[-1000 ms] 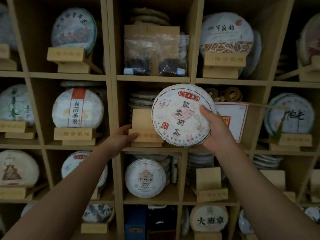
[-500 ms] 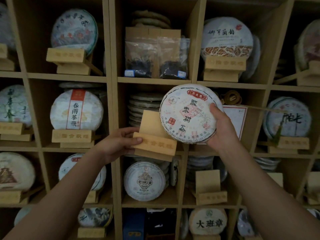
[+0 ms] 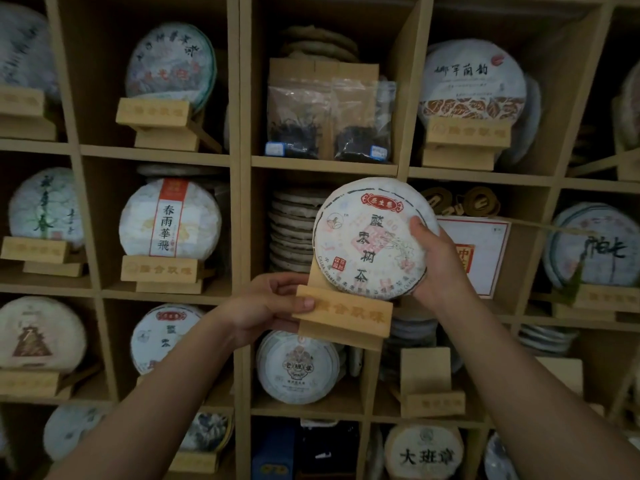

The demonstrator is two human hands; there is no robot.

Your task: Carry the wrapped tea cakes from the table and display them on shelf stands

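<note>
A round white-wrapped tea cake (image 3: 367, 237) with a red label and dark characters is held upright in front of the middle cubby. My right hand (image 3: 436, 258) grips its right edge, thumb across the face. Its lower edge rests against the back plate of a light wooden stand (image 3: 343, 315), which my left hand (image 3: 266, 308) holds out in front of the shelf by its left end. The stand is tilted, its right end lower. Behind them a stack of flat tea cakes (image 3: 294, 230) fills the back of that cubby.
The wooden shelf grid (image 3: 239, 161) is full of wrapped cakes on stands, such as one with a red stripe (image 3: 169, 220). Bagged loose tea (image 3: 329, 123) sits above. An empty stand (image 3: 429, 386) is in the cubby lower right. A red-and-white box (image 3: 478, 254) stands behind my right hand.
My left hand has pulled the wooden stand out of the cubby and toward me. My right hand has lowered the tea cake onto the stand's slot.
</note>
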